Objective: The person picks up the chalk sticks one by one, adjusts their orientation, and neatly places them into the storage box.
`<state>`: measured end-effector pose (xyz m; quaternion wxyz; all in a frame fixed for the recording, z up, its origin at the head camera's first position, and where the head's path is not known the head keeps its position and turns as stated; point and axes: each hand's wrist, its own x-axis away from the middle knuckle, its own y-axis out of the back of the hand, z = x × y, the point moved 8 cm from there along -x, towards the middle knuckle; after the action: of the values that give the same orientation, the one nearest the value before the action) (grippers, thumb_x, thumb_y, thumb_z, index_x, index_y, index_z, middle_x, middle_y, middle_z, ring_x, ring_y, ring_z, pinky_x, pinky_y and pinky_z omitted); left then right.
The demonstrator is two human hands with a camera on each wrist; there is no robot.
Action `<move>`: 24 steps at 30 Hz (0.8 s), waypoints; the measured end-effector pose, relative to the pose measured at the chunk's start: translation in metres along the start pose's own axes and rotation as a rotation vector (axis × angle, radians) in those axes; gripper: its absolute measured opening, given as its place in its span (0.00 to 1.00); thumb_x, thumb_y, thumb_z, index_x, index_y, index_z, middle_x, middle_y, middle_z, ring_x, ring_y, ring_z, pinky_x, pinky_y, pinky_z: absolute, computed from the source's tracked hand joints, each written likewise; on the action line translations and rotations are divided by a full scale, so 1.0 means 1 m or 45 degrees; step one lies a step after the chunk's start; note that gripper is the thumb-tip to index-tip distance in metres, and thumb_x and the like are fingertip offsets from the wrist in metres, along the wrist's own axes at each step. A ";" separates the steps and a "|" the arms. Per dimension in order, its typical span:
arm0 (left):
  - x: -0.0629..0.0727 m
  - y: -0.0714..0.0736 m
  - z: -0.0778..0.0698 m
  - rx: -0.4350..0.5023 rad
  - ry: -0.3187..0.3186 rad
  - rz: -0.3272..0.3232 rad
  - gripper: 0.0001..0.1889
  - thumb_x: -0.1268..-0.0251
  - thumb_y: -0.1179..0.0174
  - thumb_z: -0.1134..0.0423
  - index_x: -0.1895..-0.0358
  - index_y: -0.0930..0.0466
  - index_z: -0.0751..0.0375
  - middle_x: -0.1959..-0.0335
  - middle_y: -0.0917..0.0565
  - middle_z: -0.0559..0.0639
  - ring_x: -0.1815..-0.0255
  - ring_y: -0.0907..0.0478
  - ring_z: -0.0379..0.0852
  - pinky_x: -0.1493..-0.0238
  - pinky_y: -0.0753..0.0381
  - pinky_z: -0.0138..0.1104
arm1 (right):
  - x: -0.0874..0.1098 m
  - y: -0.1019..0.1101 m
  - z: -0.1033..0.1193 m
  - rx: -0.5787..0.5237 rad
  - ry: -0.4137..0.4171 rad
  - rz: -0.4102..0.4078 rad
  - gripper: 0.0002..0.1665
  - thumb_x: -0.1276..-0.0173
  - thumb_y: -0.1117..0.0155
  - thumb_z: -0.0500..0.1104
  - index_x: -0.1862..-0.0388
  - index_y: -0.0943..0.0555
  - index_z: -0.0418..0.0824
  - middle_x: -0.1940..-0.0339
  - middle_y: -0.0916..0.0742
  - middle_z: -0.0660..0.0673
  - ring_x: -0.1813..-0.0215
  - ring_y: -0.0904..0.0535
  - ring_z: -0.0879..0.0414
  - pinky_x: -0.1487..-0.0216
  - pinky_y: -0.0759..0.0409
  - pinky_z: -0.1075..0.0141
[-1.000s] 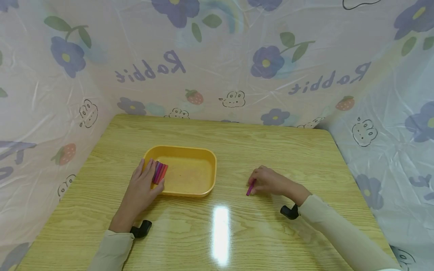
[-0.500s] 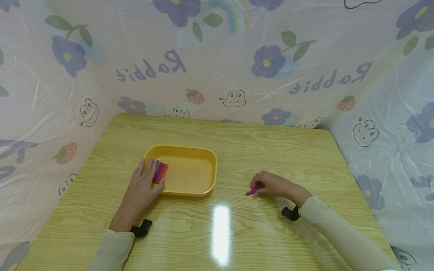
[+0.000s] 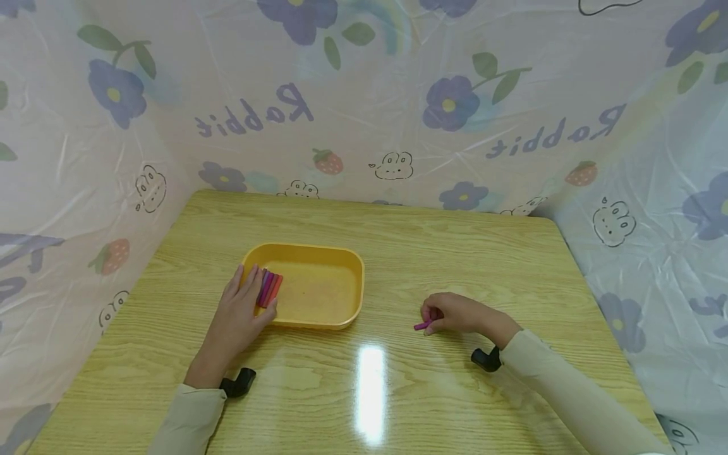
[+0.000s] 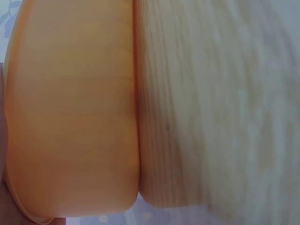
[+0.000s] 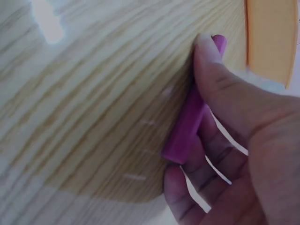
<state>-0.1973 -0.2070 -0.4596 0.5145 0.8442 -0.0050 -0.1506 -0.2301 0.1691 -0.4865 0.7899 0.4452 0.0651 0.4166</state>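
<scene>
My right hand [image 3: 455,313] is low over the table, right of the yellow tray [image 3: 318,253], pinching a short purple crayon [image 5: 185,126] between thumb and fingertips. In the right wrist view the crayon lies slanted along the fingers, both of its ends showing. At the tray's left end, my left hand [image 3: 241,309] rests over the rim with fairly straight fingers, its thumb near the front rim. Beside those fingers, several purple, red and orange crayons [image 3: 270,289] lie side by side inside the tray, some partly covered. The left wrist view mostly shows the tray's outer wall [image 4: 75,117].
The wood-grain table [image 3: 364,218] has a bright reflection [image 3: 371,395] near its front. Patterned sheeting [image 3: 364,95] with flowers and rabbits hangs behind the table and along both sides. A black wrist mount [image 3: 486,360] sits below the right wrist, another [image 3: 239,383] by the left.
The purple crayon has turned from steeply slanted to nearly level in the head view, and my right hand has shifted slightly toward me. The left hand and tray stay put.
</scene>
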 end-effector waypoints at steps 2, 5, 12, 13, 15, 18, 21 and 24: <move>0.000 -0.001 0.000 0.000 0.000 0.001 0.38 0.35 0.48 0.48 0.30 0.46 0.70 0.29 0.45 0.61 0.26 0.63 0.56 0.30 0.60 0.48 | 0.000 0.000 0.000 0.008 -0.009 0.002 0.08 0.41 0.33 0.46 0.68 0.23 0.46 0.73 0.23 0.55 0.72 0.29 0.63 0.71 0.27 0.69; 0.000 -0.001 0.001 -0.005 -0.001 0.002 0.38 0.35 0.47 0.48 0.30 0.46 0.70 0.29 0.46 0.61 0.26 0.63 0.57 0.30 0.61 0.48 | 0.000 -0.001 -0.001 0.014 -0.017 0.003 0.07 0.39 0.34 0.46 0.68 0.23 0.48 0.73 0.23 0.56 0.71 0.29 0.63 0.70 0.27 0.69; 0.000 -0.002 0.001 -0.003 0.010 0.024 0.38 0.35 0.47 0.49 0.29 0.47 0.70 0.28 0.47 0.61 0.26 0.65 0.55 0.30 0.62 0.47 | 0.001 -0.002 -0.002 -0.013 -0.012 0.002 0.07 0.36 0.38 0.49 0.68 0.23 0.48 0.73 0.22 0.56 0.71 0.29 0.62 0.69 0.28 0.68; 0.000 -0.002 0.001 -0.003 0.010 0.023 0.38 0.35 0.47 0.49 0.30 0.47 0.70 0.28 0.46 0.61 0.26 0.65 0.55 0.30 0.62 0.47 | 0.001 -0.002 -0.002 -0.015 -0.013 -0.001 0.07 0.35 0.38 0.49 0.68 0.23 0.48 0.73 0.22 0.56 0.72 0.30 0.62 0.69 0.28 0.68; 0.000 -0.001 0.000 -0.004 0.010 0.020 0.38 0.35 0.47 0.49 0.30 0.47 0.70 0.28 0.46 0.61 0.26 0.65 0.55 0.30 0.62 0.47 | 0.001 -0.002 -0.002 -0.020 -0.012 -0.009 0.08 0.35 0.39 0.50 0.68 0.23 0.48 0.73 0.22 0.56 0.72 0.30 0.62 0.69 0.28 0.68; 0.000 0.000 0.000 -0.008 0.008 0.014 0.38 0.35 0.47 0.49 0.30 0.47 0.70 0.28 0.46 0.61 0.26 0.64 0.55 0.30 0.62 0.47 | 0.000 0.000 -0.001 -0.042 -0.010 -0.025 0.08 0.34 0.40 0.50 0.67 0.22 0.48 0.73 0.21 0.56 0.72 0.30 0.62 0.69 0.28 0.68; 0.000 0.000 -0.001 -0.009 0.007 0.009 0.38 0.35 0.47 0.49 0.30 0.46 0.70 0.29 0.45 0.61 0.26 0.64 0.56 0.30 0.62 0.47 | -0.001 0.001 -0.001 -0.076 -0.022 -0.048 0.08 0.34 0.40 0.51 0.66 0.21 0.49 0.74 0.21 0.56 0.73 0.30 0.63 0.70 0.29 0.69; 0.000 0.000 -0.001 -0.010 0.006 0.007 0.38 0.35 0.47 0.49 0.30 0.46 0.70 0.29 0.45 0.61 0.26 0.64 0.56 0.30 0.61 0.48 | -0.003 0.002 -0.003 -0.173 -0.050 -0.066 0.09 0.33 0.41 0.52 0.65 0.20 0.48 0.77 0.20 0.52 0.76 0.30 0.63 0.73 0.29 0.69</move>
<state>-0.1973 -0.2062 -0.4591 0.5182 0.8425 -0.0056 -0.1472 -0.2346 0.1694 -0.4873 0.8299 0.3967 0.0326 0.3909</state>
